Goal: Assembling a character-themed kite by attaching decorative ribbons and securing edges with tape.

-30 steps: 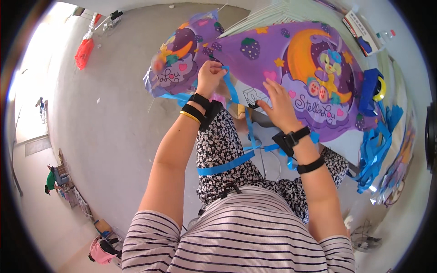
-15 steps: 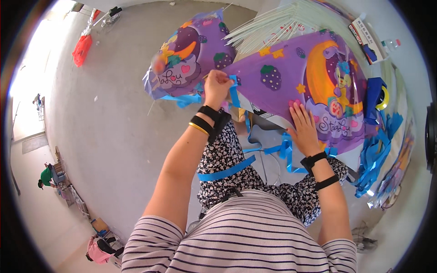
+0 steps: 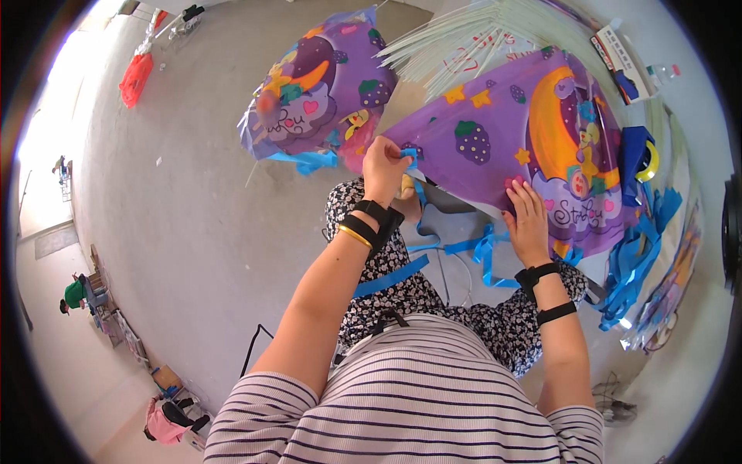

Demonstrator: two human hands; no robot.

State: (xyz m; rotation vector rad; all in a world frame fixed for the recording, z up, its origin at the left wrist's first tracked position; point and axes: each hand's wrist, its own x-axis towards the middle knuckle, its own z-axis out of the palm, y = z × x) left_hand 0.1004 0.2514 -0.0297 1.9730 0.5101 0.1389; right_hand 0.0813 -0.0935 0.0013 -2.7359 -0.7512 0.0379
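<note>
Left to right: another printed sheet (image 3: 317, 89) sits beyond my left knee, apparently kept aside. My left hand (image 3: 384, 168), thumb and fingers pinched on a blue strip (image 3: 410, 159), holds the pointed corner of the purple sheet (image 3: 502, 104), probably keeping it taut. That sheet spreads before me. My right hand (image 3: 529, 223), well apart from the left, rests flat near its lower edge, presumably against sliding. Beside its right side, a blue tape dispenser (image 3: 634, 161) and loose ribbons (image 3: 646, 241) lie, seemingly for easy reach.
</note>
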